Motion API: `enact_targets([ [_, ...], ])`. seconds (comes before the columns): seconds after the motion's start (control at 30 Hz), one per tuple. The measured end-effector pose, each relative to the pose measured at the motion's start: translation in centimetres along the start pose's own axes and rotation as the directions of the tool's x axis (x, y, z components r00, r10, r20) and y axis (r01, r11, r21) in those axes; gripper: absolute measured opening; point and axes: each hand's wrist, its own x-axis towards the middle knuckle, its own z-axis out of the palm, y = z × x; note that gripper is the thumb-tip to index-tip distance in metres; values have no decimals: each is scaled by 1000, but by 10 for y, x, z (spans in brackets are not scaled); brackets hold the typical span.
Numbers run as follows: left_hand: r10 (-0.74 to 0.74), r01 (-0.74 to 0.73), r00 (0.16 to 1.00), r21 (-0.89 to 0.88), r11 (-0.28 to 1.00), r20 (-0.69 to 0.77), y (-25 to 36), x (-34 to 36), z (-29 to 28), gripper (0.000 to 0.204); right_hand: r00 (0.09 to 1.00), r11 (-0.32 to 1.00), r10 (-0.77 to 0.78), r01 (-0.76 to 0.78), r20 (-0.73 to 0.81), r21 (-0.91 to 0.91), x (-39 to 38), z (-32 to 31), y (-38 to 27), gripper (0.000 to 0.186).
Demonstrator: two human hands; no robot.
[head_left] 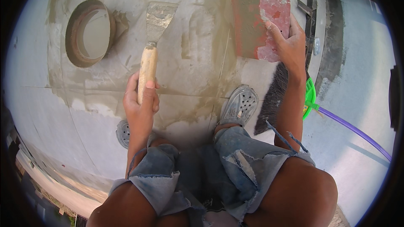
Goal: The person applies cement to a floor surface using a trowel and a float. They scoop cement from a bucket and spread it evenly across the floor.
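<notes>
My left hand [142, 96] is closed round the wooden handle of a putty knife [147, 65]. Its wide metal blade points away from me and is smeared with dried grey material. In my right hand [290, 44] is a red rectangular plastic float [248, 21], gripped at its right edge with the thumb on top. Wet grey-brown paste coats the float's left part, and paler dried residue covers the rest. On the floor at the far left sits a round shallow pan [110, 29] with greyish paste or liquid inside. It stands apart from both hands.
Wet grey paste is spread over the tiled floor [198, 38]. Right of my grey clog [242, 103] lies a broom with dark bristles [271, 101], a green head [310, 96] and a purple handle [357, 130]. A dark metal railing [310, 25] runs along the far right.
</notes>
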Motion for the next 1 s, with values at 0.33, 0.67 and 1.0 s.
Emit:
enact_targets([
  [0.33, 34, -45, 987, -66, 997, -156, -3, 1, -12, 33, 787, 736, -344, 565, 512, -374, -109, 28, -34, 53],
  [0.67, 10, -14, 996, -45, 999, -89, -2, 5, -4, 32, 659, 614, -442, 717, 609, -331, -174, 63, 19, 68],
  [1.0, 34, -40, 992, -53, 998, -119, 1, 5, -4, 33, 800, 660, -435, 595, 413, -458, -93, 104, 29, 67],
])
